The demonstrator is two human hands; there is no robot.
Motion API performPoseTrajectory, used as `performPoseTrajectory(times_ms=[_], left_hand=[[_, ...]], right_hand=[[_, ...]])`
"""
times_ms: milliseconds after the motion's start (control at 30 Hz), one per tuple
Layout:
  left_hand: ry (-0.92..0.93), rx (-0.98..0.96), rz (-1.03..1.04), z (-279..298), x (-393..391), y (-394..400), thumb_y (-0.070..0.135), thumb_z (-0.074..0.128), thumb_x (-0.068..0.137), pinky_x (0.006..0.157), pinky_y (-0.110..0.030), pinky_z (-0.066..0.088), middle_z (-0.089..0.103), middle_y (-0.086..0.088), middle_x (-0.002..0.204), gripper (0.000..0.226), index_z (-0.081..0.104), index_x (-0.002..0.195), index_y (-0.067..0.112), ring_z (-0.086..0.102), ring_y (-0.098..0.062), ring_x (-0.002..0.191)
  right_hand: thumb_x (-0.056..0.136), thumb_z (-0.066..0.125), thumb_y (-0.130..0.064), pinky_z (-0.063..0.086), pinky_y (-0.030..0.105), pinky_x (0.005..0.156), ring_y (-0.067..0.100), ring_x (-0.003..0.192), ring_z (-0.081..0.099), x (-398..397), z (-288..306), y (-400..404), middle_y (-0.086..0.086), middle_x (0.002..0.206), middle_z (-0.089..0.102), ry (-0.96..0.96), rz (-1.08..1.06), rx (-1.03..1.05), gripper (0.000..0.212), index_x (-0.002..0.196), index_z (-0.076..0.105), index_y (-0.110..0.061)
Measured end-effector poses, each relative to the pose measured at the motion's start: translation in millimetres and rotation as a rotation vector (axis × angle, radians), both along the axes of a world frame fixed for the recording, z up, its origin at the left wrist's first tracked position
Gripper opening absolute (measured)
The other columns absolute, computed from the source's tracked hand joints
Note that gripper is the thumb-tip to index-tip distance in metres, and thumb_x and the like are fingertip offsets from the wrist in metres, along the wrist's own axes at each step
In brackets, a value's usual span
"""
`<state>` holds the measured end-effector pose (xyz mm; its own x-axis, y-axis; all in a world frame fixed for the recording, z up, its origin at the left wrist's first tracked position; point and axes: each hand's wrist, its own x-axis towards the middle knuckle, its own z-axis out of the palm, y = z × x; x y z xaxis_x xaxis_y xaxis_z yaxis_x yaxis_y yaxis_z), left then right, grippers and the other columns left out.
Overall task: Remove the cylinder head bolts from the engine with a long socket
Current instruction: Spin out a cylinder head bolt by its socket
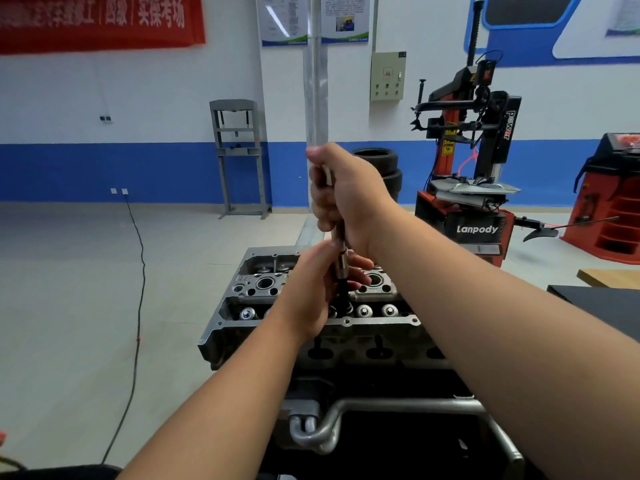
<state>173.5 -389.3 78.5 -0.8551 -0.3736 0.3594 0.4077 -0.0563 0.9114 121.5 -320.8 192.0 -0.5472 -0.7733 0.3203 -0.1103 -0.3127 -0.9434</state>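
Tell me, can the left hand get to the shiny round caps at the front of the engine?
Probably yes. The left hand holds the socket right above that row, and the caps sit uncovered on top of the engine. It would have to let go of the socket first.

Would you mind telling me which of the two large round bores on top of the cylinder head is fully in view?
The left bore: nothing covers it, whereas the right bore is partly hidden behind the left hand's fingertips.

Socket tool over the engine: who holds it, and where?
Both hands. The right hand grips the socket tool round its upper handle; the left hand grips its lower shaft just above the engine.
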Motion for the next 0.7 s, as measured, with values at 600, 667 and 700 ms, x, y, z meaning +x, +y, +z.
performPoseTrajectory(times_ms=[600, 667, 700], left_hand=[[0.003, 0.062, 0.055, -2, -4, -2, 0.053, 0.052, 0.094, 0.074, -0.035, 0.051, 0.074, -0.011, 0.089, 0.041, 0.075, 0.094, 0.019, 0.069, -0.022, 0.077], [-0.028, 0.011, 0.108, 0, -5, 0, 0.055, 0.049, 0.095, 0.074, -0.036, 0.05, 0.074, -0.006, 0.084, 0.042, 0.078, 0.083, 0.027, 0.069, -0.018, 0.076], [-0.034, -0.007, 0.125, 0, -5, 1, 0.058, 0.049, 0.095, 0.074, -0.036, 0.05, 0.073, -0.005, 0.083, 0.042, 0.078, 0.08, 0.03, 0.068, -0.017, 0.075]], right_hand=[[0.098, 0.051, -0.028, 0.024, 0.026, 0.045, 0.014, 0.045, 0.023, -4, 1, 11, -0.005, 0.049, 0.032, 0.004, 0.032, -0.081, 0.035, 0.065, 0.044, -0.02], [0.098, 0.052, -0.026, 0.028, 0.029, 0.048, 0.014, 0.045, 0.029, -1, -1, 11, -0.003, 0.051, 0.039, -0.004, -0.06, -0.107, 0.028, 0.072, 0.046, -0.017], [0.097, 0.053, -0.026, 0.031, 0.03, 0.05, 0.014, 0.046, 0.034, 2, -2, 10, -0.002, 0.053, 0.044, -0.008, -0.126, -0.113, 0.023, 0.077, 0.049, -0.016]])
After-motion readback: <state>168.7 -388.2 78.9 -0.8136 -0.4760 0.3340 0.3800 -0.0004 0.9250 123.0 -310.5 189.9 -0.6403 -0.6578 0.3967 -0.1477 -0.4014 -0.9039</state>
